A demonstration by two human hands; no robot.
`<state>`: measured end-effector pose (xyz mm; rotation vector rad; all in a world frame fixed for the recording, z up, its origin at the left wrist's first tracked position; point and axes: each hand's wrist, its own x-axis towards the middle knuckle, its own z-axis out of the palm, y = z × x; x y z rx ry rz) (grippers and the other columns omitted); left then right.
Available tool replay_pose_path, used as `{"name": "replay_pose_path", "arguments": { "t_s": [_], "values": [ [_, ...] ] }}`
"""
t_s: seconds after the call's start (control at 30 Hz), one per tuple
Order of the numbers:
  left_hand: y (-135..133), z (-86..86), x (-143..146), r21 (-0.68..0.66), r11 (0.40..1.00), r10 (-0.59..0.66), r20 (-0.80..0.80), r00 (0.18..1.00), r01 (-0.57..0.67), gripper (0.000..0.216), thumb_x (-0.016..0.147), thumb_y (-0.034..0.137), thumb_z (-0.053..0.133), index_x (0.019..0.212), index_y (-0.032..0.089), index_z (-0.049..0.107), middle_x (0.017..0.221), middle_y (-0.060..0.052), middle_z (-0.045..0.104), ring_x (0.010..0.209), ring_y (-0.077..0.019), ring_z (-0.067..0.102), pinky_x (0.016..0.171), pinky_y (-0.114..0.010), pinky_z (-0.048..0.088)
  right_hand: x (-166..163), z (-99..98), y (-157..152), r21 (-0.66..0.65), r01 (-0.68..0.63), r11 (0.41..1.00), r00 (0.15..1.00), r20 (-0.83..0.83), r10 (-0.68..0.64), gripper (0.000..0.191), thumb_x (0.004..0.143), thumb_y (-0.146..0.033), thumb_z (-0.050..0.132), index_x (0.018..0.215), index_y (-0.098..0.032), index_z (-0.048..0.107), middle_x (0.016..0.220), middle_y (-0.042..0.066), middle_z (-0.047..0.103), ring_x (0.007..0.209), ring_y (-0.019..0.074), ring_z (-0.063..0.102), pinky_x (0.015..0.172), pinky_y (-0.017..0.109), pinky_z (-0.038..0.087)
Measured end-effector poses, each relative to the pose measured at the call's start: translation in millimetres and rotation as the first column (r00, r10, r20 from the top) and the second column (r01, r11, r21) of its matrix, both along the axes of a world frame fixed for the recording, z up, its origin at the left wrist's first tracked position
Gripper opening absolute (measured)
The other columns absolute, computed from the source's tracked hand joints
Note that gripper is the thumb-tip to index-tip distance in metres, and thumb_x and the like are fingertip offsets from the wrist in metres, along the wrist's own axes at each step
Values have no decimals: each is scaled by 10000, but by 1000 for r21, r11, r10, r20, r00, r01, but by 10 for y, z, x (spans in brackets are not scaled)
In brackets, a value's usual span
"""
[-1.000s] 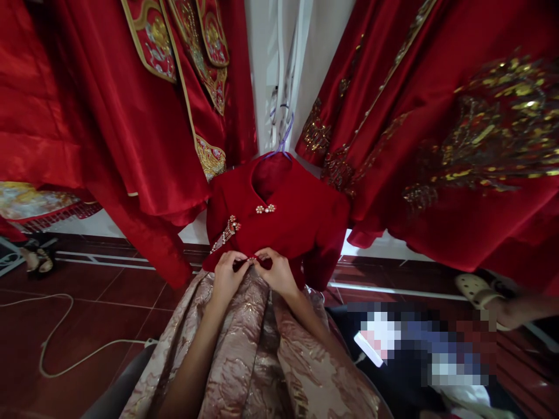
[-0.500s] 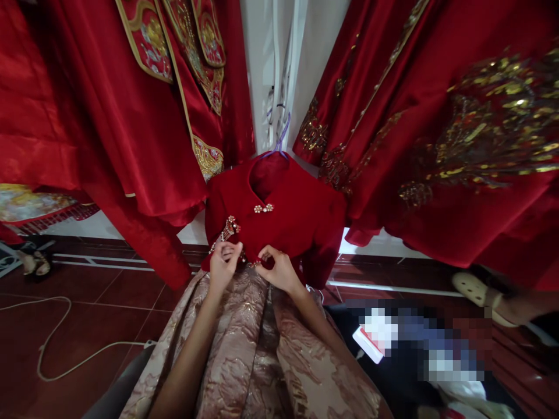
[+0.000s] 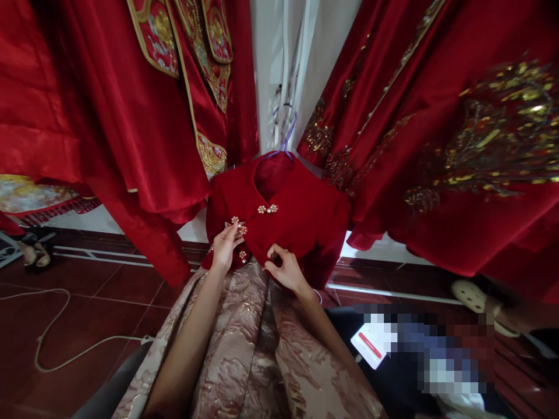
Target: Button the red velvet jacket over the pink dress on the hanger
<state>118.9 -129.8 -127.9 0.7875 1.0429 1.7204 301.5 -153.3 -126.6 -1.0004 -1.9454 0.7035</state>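
A short red velvet jacket [image 3: 297, 215] hangs on a purple hanger [image 3: 286, 139] above a pink-gold brocade skirt [image 3: 257, 355]. My left hand [image 3: 226, 247] is raised to the jacket's left front, fingers pinched on a pearl tassel clasp [image 3: 237, 227]. My right hand [image 3: 286, 269] pinches the jacket's lower hem near the middle, fingers curled on the fabric. A second pearl clasp [image 3: 266, 208] sits fastened below the collar.
Long red embroidered robes [image 3: 131, 116] hang at left and more with gold sequins [image 3: 458, 145] at right. A white cable [image 3: 52, 349] loops on the red tiled floor. Another person's foot in a pale clog [image 3: 474, 297] is at right. Sandals [image 3: 32, 253] lie far left.
My left hand has moved up from the hem to the pearl tassel clasp. My right hand has stayed at the hem, shifting slightly right.
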Motion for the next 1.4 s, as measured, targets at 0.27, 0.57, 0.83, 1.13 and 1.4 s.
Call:
{"name": "replay_pose_path", "arguments": {
  "t_s": [0.27, 0.57, 0.83, 1.13, 1.4],
  "values": [
    [33, 3, 22, 78, 968, 252, -254, 934, -240, 343, 642, 418, 735, 811, 140, 627, 792, -41, 682, 698, -123, 634, 601, -223, 516, -23, 26, -29, -5, -15, 1000, 1000, -10, 15, 76, 670, -186, 530, 702, -216, 468, 641, -34, 547, 622, 126, 519, 648, 231, 399],
    [-83, 450, 331, 286, 954, 153, -717, 680, 87, 302, 808, 460, 595, 762, 163, 566, 654, 20, 528, 615, -92, 512, 566, -202, 431, 454, 91, 175, -197, -100, 975, 981, 147, 130, 121, 713, -210, 462, 605, -194, 409, 546, -49, 456, 562, 106, 422, 571, 227, 313],
    [93, 974, 219, 411, 875, 442, -894, -76, 257, 235, 893, 386, 487, 1021, 222, 598, 1001, -78, 539, 963, -215, 502, 764, -329, 466, 659, 110, 239, -165, 4, 986, 970, 241, 36, 217, 759, -249, 407, 557, -188, 359, 515, -53, 360, 536, 93, 352, 543, 232, 264],
    [222, 1120, 129, 395, 758, 594, -748, -296, 519, 191, 925, 250, 411, 954, 162, 578, 955, -65, 599, 1002, -208, 510, 1097, -500, 267, 583, 104, 247, -76, 53, 996, 986, 161, -40, 112, 742, -205, 464, 718, -196, 572, 655, -2, 632, 615, 140, 577, 638, 245, 428],
    [355, 1220, 1, 341, 687, 677, -622, -393, 642, 226, 903, 123, 372, 978, 195, 573, 828, -15, 607, 931, -166, 546, 1147, -496, 196, 191, 496, 200, 259, 118, 959, 990, -110, -92, 138, 785, -200, 507, 687, -206, 605, 850, 44, 641, 877, 185, 600, 870, 348, 461]
  ]
}}
